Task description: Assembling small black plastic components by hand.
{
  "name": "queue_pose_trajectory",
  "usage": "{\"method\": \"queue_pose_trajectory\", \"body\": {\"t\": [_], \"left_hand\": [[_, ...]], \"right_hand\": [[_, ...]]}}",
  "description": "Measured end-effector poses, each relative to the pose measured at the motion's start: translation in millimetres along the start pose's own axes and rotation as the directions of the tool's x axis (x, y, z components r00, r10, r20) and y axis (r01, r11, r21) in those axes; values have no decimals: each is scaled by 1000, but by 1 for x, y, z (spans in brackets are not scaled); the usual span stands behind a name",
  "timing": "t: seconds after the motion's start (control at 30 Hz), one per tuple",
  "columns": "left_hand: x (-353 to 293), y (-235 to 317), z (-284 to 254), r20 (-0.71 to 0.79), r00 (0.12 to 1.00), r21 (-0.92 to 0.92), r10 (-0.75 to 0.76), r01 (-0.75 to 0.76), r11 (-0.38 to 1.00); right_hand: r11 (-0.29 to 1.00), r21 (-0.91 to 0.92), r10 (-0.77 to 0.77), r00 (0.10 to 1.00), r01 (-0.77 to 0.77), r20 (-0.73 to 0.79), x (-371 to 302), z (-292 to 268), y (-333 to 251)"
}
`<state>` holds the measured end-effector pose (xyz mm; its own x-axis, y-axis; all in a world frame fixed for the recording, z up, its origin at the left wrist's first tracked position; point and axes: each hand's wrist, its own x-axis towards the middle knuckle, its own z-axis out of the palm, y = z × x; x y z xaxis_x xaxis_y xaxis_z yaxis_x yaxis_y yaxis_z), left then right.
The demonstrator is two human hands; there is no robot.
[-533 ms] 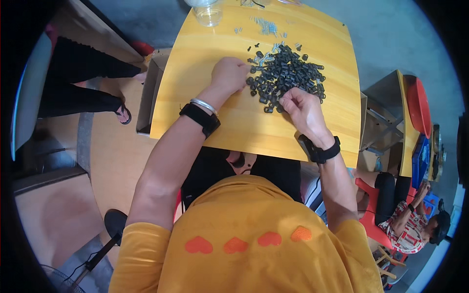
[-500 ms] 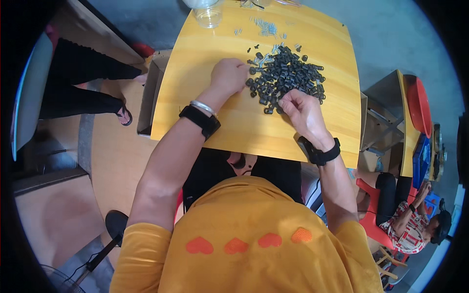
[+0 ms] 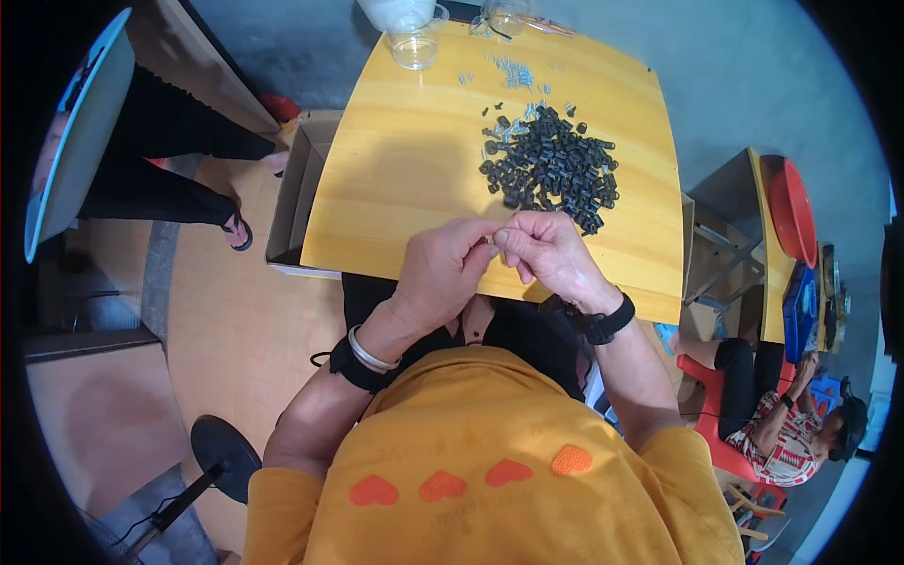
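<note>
My left hand and my right hand meet over the near edge of the yellow wooden table. Thumbs and fingertips of both are pinched close together; whatever sits between them is too small to make out. Just beyond my hands lies a heap of small black cylindrical parts. Some thin silvery pins are mixed in at its far left side. A second little pile of silvery pins is spread farther back on the table.
Clear plastic cups stand at the far left corner. An open cardboard box adjoins the table's left side. On the right, a red basin rests on another table, near a seated person. Another person's legs show at left.
Both hands have drawn back toward me and come together. My right hand has left the edge of the black heap, and my left hand has left its spot beside it.
</note>
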<state>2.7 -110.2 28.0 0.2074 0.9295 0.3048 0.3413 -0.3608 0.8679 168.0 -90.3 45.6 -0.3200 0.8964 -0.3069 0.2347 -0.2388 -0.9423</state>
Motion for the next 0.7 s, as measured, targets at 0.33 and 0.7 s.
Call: {"method": "queue_pose_trajectory", "body": {"t": [0.33,0.7], "left_hand": [[0,-23,-1,6,999,-216,-50,50,975],[22,-55,-7,-194,977,330,88,-19,944]], "right_hand": [[992,117,52,998,-47,-42,4,15,4],[535,-831,-584,778,155,-231,41,-34,14]]}}
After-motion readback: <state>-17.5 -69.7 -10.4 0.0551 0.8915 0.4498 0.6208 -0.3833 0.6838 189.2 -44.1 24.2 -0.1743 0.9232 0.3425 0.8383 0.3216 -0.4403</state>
